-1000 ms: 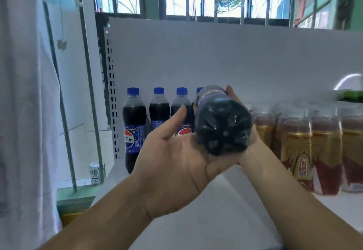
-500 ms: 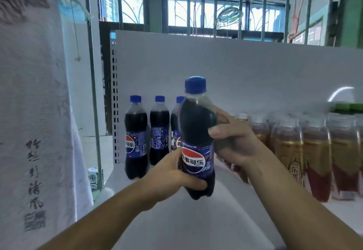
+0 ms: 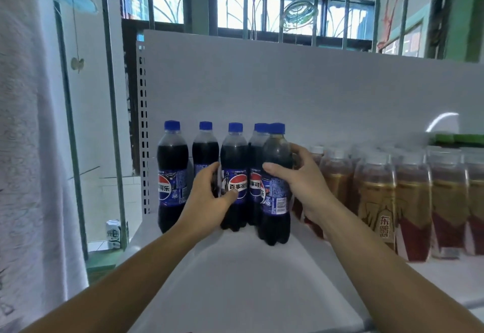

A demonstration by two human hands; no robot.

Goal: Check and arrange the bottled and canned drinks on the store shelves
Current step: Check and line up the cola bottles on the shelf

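Note:
Several cola bottles with blue caps and blue labels stand upright at the left end of the white shelf (image 3: 248, 267). My right hand (image 3: 301, 183) grips the front right cola bottle (image 3: 276, 201), which stands on the shelf with its barcode side facing me. My left hand (image 3: 209, 196) grips the cola bottle next to it (image 3: 235, 154), thumb across its label. Another cola bottle (image 3: 171, 175) stands alone at the far left, and one more (image 3: 205, 146) stands behind my left hand.
A row of amber drink bottles with red and gold labels (image 3: 377, 196) fills the shelf to the right, close to my right hand. The white back panel (image 3: 288, 91) rises behind. A white cloth (image 3: 23, 149) hangs at the left; barred windows (image 3: 262, 5) lie beyond.
The cola bottle I held up in both hands now stands on the shelf, at the right of the cola group. My left hand has shifted to the neighbouring bottle.

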